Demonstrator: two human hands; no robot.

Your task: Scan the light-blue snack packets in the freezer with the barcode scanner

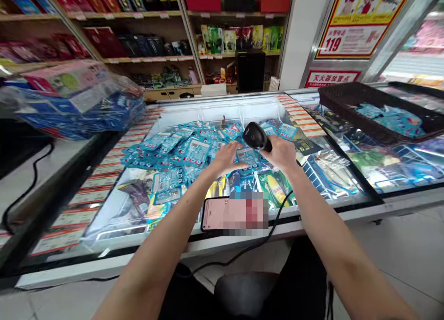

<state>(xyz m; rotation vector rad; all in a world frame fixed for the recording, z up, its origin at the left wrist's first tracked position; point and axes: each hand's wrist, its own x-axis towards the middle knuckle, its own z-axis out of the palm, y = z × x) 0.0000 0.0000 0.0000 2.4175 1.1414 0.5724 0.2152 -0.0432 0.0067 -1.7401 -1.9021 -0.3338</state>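
Note:
My right hand [282, 153] is wrapped round the handle of a black handheld barcode scanner [255, 135], its head pointing up and to the left. Just left of it, my left hand [227, 159] is over the blue packets with thumb and fingers apart; whether it touches them I cannot tell. Many small blue packets [197, 151] lie in a loose heap on the glass top of a chest freezer [114, 246]. One blue packet [247, 156] with a barcode lies between my hands. A phone [222, 214] with a lit screen rests at the near edge, below my hands.
A dark basket [391, 134] with more blue packets stands on the right. Plastic-wrapped boxes [79, 98] sit at the left. The scanner's black cable [239, 254] hangs over the front edge. Stocked shelves [145, 58] line the back.

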